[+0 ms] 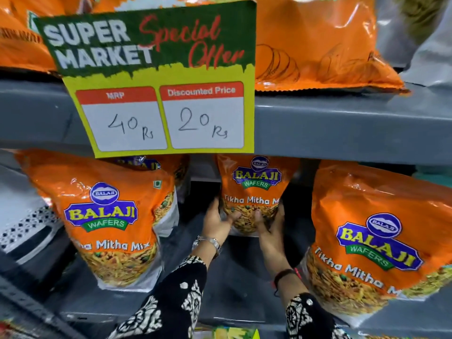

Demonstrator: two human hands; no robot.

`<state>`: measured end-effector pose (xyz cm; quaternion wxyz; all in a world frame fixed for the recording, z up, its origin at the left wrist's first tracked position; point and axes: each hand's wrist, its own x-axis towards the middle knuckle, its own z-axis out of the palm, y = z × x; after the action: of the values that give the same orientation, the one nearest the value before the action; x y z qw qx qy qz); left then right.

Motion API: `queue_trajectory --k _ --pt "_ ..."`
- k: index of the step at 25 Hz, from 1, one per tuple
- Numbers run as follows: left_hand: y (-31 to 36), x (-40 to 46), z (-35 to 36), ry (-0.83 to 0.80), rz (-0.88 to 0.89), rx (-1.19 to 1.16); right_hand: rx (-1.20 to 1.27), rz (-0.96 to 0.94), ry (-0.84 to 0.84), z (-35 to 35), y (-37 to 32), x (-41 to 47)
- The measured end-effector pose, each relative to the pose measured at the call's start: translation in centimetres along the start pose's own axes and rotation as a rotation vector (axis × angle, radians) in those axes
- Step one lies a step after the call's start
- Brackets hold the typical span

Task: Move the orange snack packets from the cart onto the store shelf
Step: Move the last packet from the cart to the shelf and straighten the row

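Note:
An orange Balaji Tikha Mitha Mix packet [253, 187] stands upright deep in the middle of the grey store shelf [234, 277]. My left hand [217, 222] grips its lower left side and my right hand [270, 225] grips its lower right side. A second orange packet [105, 216] stands at the left of the same shelf, with another partly hidden behind it. A third orange packet [376, 243] leans at the right. The cart is not in view.
A green and yellow "Special Offer" price sign [159, 81] hangs from the upper shelf edge [342, 126] above the packets. More orange bags [315, 42] lie on the upper shelf. A perforated metal panel [27, 228] is at the far left.

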<state>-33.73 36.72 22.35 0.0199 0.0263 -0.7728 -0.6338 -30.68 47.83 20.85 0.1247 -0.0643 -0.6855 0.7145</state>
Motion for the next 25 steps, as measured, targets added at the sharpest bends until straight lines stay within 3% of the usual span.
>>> queue_trajectory --k 10,15,18,21,23,25 --pt "-0.2 -0.6 0.1 0.045 -0.042 0.040 -0.048 0.038 0.023 0.0 0.3 -0.9" --pt "-0.9 -5.1 0.8 0.204 0.178 0.128 -0.362 -0.173 -0.007 -3.3 2.0 -7.1" --pt "0.1 -8.3 2.4 0.050 0.224 0.152 -0.567 -0.315 -0.001 -7.9 2.7 -11.6" --pt "1.6 -9.9 5.2 -0.294 0.159 0.068 -0.610 -0.395 0.298 -12.6 1.6 -13.7" --pt "2.4 -10.4 7.3 -0.462 0.075 0.075 -0.552 -0.309 0.476 -15.0 0.0 -13.8" --pt "3.0 -11.0 8.8 -0.539 0.024 0.081 -0.494 -0.171 0.458 -16.3 -0.7 -13.2"
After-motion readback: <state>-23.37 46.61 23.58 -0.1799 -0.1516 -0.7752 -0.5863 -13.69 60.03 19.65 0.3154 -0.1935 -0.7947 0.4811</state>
